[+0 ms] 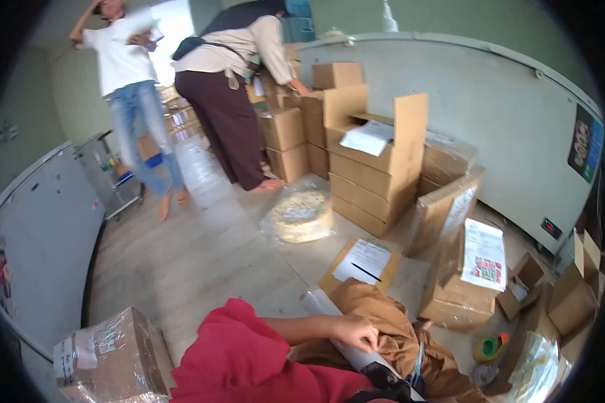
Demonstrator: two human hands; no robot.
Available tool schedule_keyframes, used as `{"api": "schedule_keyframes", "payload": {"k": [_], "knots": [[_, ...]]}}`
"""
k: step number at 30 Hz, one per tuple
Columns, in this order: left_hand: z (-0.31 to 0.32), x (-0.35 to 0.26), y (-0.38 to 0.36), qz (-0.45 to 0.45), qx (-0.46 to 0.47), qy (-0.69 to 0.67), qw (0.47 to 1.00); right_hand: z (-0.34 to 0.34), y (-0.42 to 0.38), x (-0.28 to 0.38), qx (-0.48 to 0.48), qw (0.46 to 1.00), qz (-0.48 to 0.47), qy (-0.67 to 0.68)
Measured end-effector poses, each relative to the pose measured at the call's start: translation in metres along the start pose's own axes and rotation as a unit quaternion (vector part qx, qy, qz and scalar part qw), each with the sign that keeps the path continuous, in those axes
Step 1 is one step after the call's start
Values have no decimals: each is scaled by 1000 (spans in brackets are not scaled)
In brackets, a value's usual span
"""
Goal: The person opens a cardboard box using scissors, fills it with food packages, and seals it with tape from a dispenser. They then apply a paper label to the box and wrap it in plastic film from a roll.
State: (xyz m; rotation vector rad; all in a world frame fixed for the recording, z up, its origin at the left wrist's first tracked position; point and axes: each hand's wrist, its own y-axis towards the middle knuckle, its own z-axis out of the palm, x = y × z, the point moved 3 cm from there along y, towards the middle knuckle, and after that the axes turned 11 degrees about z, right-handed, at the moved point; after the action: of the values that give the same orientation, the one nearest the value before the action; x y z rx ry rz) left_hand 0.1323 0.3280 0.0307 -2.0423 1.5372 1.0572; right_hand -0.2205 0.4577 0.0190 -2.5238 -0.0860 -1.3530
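My left hand (356, 332) reaches in from a red sleeve (232, 346) and rests over the brown trousers (376, 302) on my lap. Its fingers are curled together, and what they hold, if anything, is too small to tell. Directly beneath it, a long pale roll (326, 305) lies slanting across my lap. Blue-handled scissors (418, 366) seem to lie beside the roll. My right hand does not show. In front of my knees, a clipboard-like brown sheet (391, 271) carries a printed paper (363, 258) and a dark pen (366, 271).
A plastic-wrapped round bundle (301, 216) sits on the floor (202, 269). Stacked cartons (366, 181) and a taped carton (460, 292) stand right; another wrapped box (111, 356) is lower left. One person (131, 67) stands; another (215, 114) bends over boxes. Freezers (464, 94) flank.
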Motion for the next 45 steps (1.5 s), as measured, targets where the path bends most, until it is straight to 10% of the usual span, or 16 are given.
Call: {"api": "schedule_keyframes", "payload": {"k": [10, 23, 28, 33, 38, 40, 45], "knots": [[3, 7, 1, -11, -66, 1, 998, -2, 3, 20, -44, 998, -16, -34], [9, 15, 28, -56, -73, 69, 993, 12, 67, 147, 156, 976, 109, 101], [8, 21, 40, 16, -12, 18, 1000, 6, 67, 114, 185, 952, 192, 151], [-2, 47, 26, -126, 194, 3, 973, -8, 41, 44, 202, 921, 265, 203], [-36, 33, 5, -66, 49, -34, 996, -13, 12, -34, 211, 857, 387, 269], [-36, 33, 1, -45, -15, -45, 998, -20, 15, -37, 153, 945, 259, 128], [-28, 44, -1, -46, -46, -46, 997, -21, 16, -49, 149, 933, 279, 172]]}}
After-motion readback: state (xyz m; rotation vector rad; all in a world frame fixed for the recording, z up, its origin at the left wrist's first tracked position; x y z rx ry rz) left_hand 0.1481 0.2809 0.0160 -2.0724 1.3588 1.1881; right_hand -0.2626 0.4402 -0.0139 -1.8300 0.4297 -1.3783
